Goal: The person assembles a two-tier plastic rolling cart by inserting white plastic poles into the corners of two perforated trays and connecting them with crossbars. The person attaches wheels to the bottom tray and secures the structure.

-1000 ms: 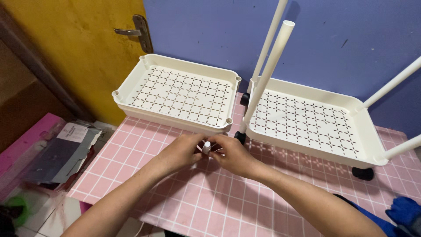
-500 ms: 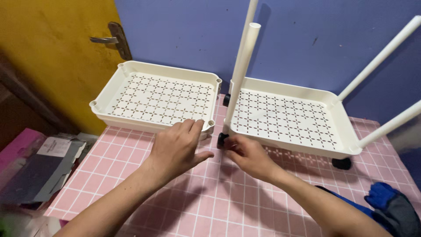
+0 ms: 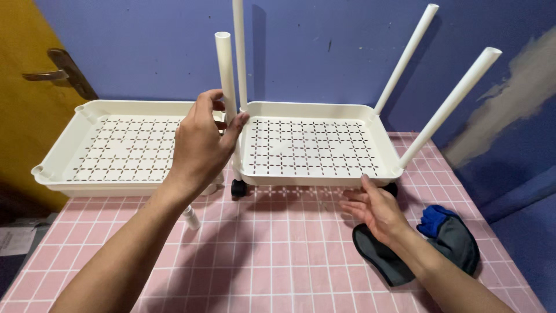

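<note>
Lying nearest you on the pink tiled floor mat [image 3: 278, 255] are a dark grey slipper-like piece [image 3: 379, 258] and a blue-and-grey one [image 3: 452, 235], both just right of your right forearm and close enough to hem in that wrist. Your right hand [image 3: 373, 211] sits low, palm turned up, fingers loosely spread and unclenched, fingertips at the underside of the front rim of the right-hand white perforated tray [image 3: 313, 174]; whether they actually touch it you cannot tell. A black caster [image 3: 238, 188] shows under that tray's front left corner, another [image 3: 391, 188] under the front right. A short white tube end [image 3: 191, 219] pokes out beneath your left forearm.

Your left hand [image 3: 202, 145] is raised, back toward you, fingers curled around the upright white pole [image 3: 227, 87] at the tray's near left corner, grasping it. Three more white poles rise from the other corners, two slanting right. A second perforated tray [image 3: 75, 174] lies just beside, to the left, leaving little gap between the two. Open mat lies in front centre. Behind stand a blue wall [image 3: 324, 52] and a yellow door with a handle [image 3: 61, 69].
</note>
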